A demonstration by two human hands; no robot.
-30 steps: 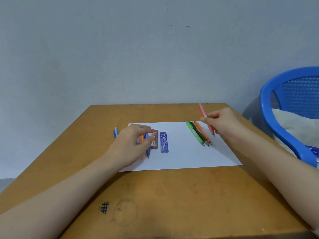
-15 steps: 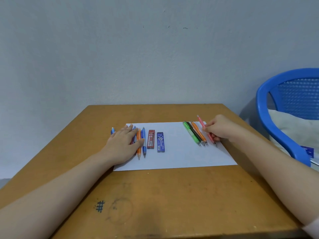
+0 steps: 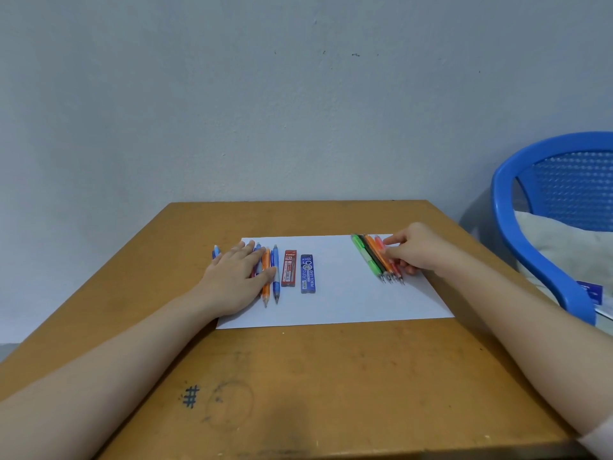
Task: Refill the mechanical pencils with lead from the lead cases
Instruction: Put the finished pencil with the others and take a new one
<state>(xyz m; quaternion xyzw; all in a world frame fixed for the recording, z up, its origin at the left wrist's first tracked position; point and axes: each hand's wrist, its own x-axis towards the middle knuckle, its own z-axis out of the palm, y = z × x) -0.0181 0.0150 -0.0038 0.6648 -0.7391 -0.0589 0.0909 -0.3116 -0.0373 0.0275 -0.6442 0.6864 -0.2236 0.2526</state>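
**Lead cases lie just right of the left hand, long axes running near to far**

The red lead case (image 3: 289,268) and the blue lead case (image 3: 307,273) lie flat and side by side on the white paper (image 3: 338,293). Both point away from the person. Just to their left is the left row of pencils (image 3: 271,277), parallel to the cases with tips toward the near edge.

The left hand (image 3: 234,280) lies palm down on that row. Its fingers (image 3: 252,255) are straight and close together, and the thumb reaches toward the blue pencil next to the red case. This is the nearer hand, and a short move rightward would probably bring it onto a case.

Well apart, across bare paper to the right, lies the right row of pencils (image 3: 368,260), slanted slightly with tips near. The right hand (image 3: 416,249) rests at that row's right side. Its fingers (image 3: 393,252) are curled and closed on the pink pencil (image 3: 379,242), which lies low at the outer edge of the row.

Neither case looks opened yet. All of this sits on the wooden worktop (image 3: 331,376).
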